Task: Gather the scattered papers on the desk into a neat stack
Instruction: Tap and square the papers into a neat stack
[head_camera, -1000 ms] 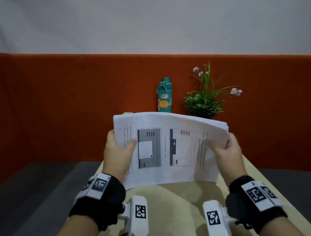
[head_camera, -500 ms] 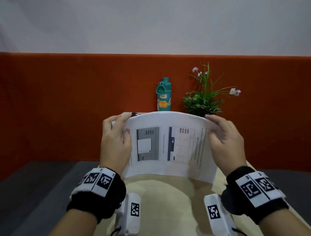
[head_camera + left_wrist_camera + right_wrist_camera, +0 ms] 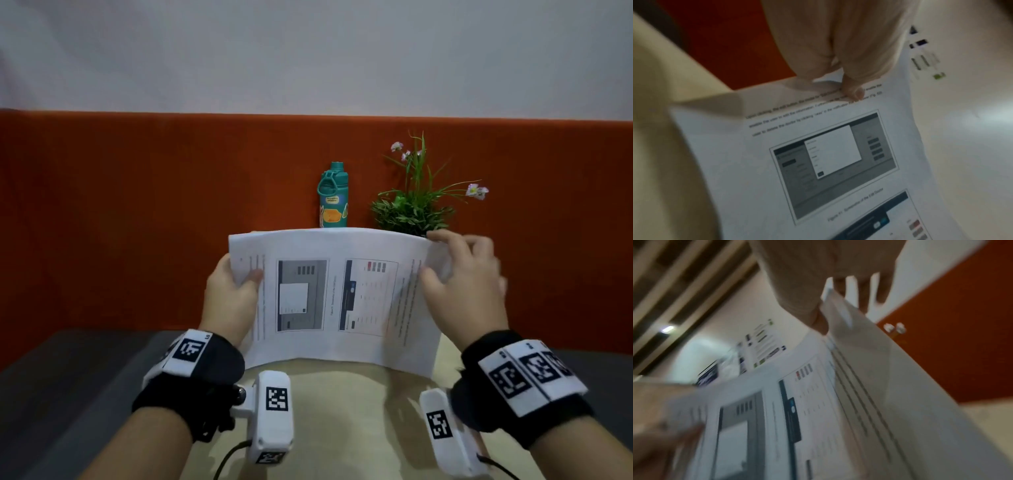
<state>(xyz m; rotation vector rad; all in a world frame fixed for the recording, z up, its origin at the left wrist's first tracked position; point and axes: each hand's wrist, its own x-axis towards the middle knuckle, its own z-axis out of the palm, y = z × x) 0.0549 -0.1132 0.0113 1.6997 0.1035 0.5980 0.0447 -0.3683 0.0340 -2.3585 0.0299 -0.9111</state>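
Note:
A stack of printed papers [image 3: 335, 294] stands upright on its long edge over the beige desk [image 3: 342, 418], bowed slightly, printed side toward me. I cannot tell whether its lower edge touches the desk. My left hand [image 3: 236, 284] grips the stack's left edge, thumb on the front and fingers behind. My right hand [image 3: 455, 270] holds the top right corner, fingers hooked over the upper edge and thumb on the front. The left wrist view shows the left hand's thumb [image 3: 851, 91] pressed on the papers [image 3: 818, 162]. In the blurred right wrist view, the right hand [image 3: 838, 301] pinches the papers [image 3: 818, 410].
A teal water bottle [image 3: 333, 197] and a small green plant [image 3: 414, 205] with pale flowers stand at the desk's far edge behind the papers. An orange partition [image 3: 137, 222] rises behind them. Dark floor lies on both sides of the narrow desk.
My left hand has slid down from the top left corner to the stack's left edge, thumb now on the front. The right hand stays at the top right corner.

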